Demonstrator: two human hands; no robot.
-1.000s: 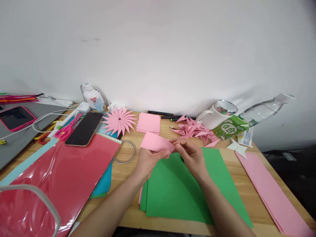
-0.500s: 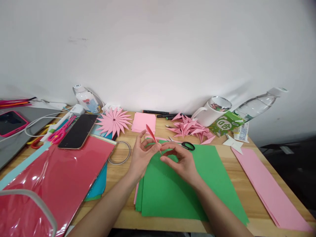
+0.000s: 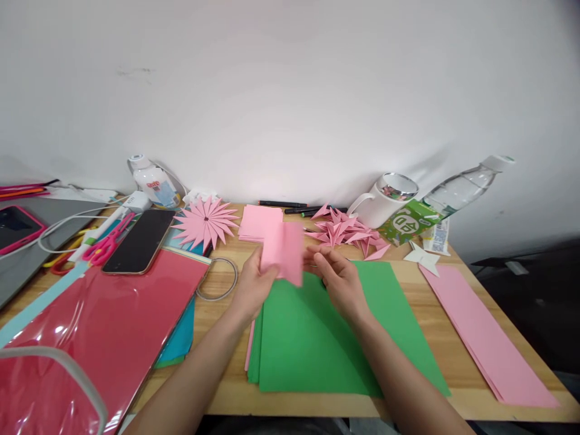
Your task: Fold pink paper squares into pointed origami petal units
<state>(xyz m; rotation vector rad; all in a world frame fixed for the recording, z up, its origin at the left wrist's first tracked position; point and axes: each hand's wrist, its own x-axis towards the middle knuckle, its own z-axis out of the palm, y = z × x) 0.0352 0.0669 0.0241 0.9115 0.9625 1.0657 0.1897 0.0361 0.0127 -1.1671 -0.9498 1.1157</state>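
Observation:
Both hands hold one small pink paper square (image 3: 284,252) upright above the green paper stack (image 3: 317,338). My left hand (image 3: 252,285) pinches its left edge. My right hand (image 3: 336,278) has its fingers curled at the square's right edge. Behind the square lies a stack of pink squares (image 3: 258,221). A finished pink paper flower (image 3: 205,222) lies to the left of that stack. A heap of folded pink petals (image 3: 347,234) lies to the right of it.
A red plastic sleeve (image 3: 104,326) with a dark phone (image 3: 138,241) fills the left side, by pink scissors (image 3: 106,246) and a glue bottle (image 3: 151,180). At the back right stand a white mug (image 3: 383,202), a green carton (image 3: 405,222) and a water bottle (image 3: 462,187). Long pink strips (image 3: 480,338) lie right.
The pink paper went from lying flat between the hands, to edge-on, to standing upright facing me. The black scissors seen half a second ago are now hidden behind my right hand.

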